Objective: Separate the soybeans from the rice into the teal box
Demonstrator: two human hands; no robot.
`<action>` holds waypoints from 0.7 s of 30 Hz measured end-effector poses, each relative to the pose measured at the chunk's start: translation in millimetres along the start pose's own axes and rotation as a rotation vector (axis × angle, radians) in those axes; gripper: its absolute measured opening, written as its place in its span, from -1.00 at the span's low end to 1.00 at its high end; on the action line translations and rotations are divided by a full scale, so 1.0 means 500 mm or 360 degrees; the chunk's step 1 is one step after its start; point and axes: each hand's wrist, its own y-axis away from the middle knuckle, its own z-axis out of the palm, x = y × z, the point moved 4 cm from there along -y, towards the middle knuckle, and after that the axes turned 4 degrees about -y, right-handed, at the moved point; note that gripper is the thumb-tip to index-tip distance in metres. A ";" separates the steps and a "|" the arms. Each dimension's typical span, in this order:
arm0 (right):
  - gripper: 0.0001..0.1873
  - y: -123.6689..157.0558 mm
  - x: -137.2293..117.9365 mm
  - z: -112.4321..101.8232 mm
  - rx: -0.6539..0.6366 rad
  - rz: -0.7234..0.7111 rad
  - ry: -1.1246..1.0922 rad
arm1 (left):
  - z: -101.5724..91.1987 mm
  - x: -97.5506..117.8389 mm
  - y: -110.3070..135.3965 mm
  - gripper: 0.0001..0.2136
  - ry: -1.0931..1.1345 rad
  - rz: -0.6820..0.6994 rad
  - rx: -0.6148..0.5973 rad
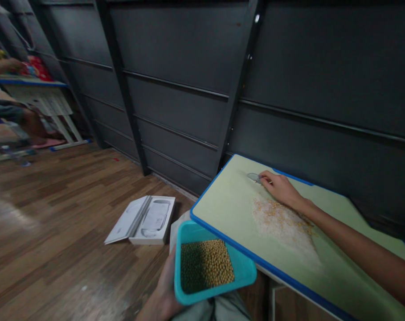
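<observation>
My left hand grips the left side of a teal plastic tub, held below the near edge of the desk. Round yellow soybeans lie in the tub, partly in shadow. Over the far part of the desktop, my right hand pinches a small, oval, greyish see-through object; its exact kind I cannot make out. Beneath my right wrist and forearm spreads a pile of white grains, with yellow bits scattered through its upper side.
The pale green desktop has a blue rim and stands by a dark metal wall. An open white box lies on the wooden floor. At far left, another person's arm rests over a second desk.
</observation>
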 end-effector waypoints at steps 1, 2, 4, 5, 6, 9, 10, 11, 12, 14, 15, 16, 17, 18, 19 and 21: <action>-0.69 0.003 -0.012 -0.001 -0.0009 -0.0020 -0.0024 | -0.003 0.000 -0.003 -0.74 -0.0016 -0.0003 0.0014; -0.69 0.007 -0.024 -0.001 -0.0023 -0.0032 -0.0048 | -0.007 -0.001 -0.007 -0.73 -0.0031 0.0001 0.0033; -0.70 0.013 -0.052 -0.002 -0.0064 -0.0048 -0.0099 | -0.019 0.000 -0.014 -0.73 -0.0049 0.0023 0.0088; -0.69 0.016 -0.067 -0.002 -0.0091 -0.0060 -0.0130 | -0.025 0.000 -0.016 -0.73 -0.0049 0.0036 0.0112; -0.70 0.019 -0.082 -0.003 -0.0112 -0.0078 -0.0168 | -0.029 0.000 -0.017 -0.74 -0.0042 0.0042 0.0123; -0.71 0.030 -0.128 -0.007 -0.0182 -0.0147 -0.0278 | -0.029 0.000 -0.014 -0.80 0.0023 0.0008 0.0057; -0.71 0.033 -0.142 -0.008 -0.0217 -0.0181 -0.0306 | -0.025 0.000 -0.012 -0.83 0.0047 -0.0008 -0.0002; -0.71 0.037 -0.157 -0.008 -0.0264 -0.0214 -0.0331 | -0.019 0.001 -0.010 -0.86 0.0063 -0.0030 -0.0071; -0.71 0.042 -0.170 -0.009 -0.0302 -0.0248 -0.0353 | -0.014 0.001 -0.008 -0.88 0.0075 -0.0051 -0.0140; -0.71 0.051 -0.196 -0.009 -0.0357 -0.0323 -0.0388 | -0.008 0.000 -0.008 -0.90 0.0088 -0.0092 -0.0245; -0.71 0.057 -0.208 -0.009 -0.0370 -0.0362 -0.0401 | -0.010 -0.001 -0.010 -0.89 0.0090 -0.0101 -0.0262; -0.72 0.063 -0.220 -0.008 -0.0386 -0.0400 -0.0412 | -0.013 -0.002 -0.013 -0.86 0.0091 -0.0105 -0.0256; -0.72 0.070 -0.231 -0.008 -0.0400 -0.0435 -0.0422 | -0.018 -0.003 -0.016 -0.83 0.0090 -0.0099 -0.0237; -0.72 0.077 -0.242 -0.007 -0.0405 -0.0469 -0.0427 | -0.024 -0.003 -0.019 -0.80 0.0088 -0.0083 -0.0215; -0.72 0.086 -0.253 -0.007 -0.0414 -0.0504 -0.0425 | -0.028 -0.005 -0.021 -0.77 0.0085 -0.0075 -0.0200; -0.72 0.103 -0.275 -0.007 -0.0427 -0.0589 -0.0402 | -0.032 -0.007 -0.021 -0.72 0.0086 -0.0072 -0.0202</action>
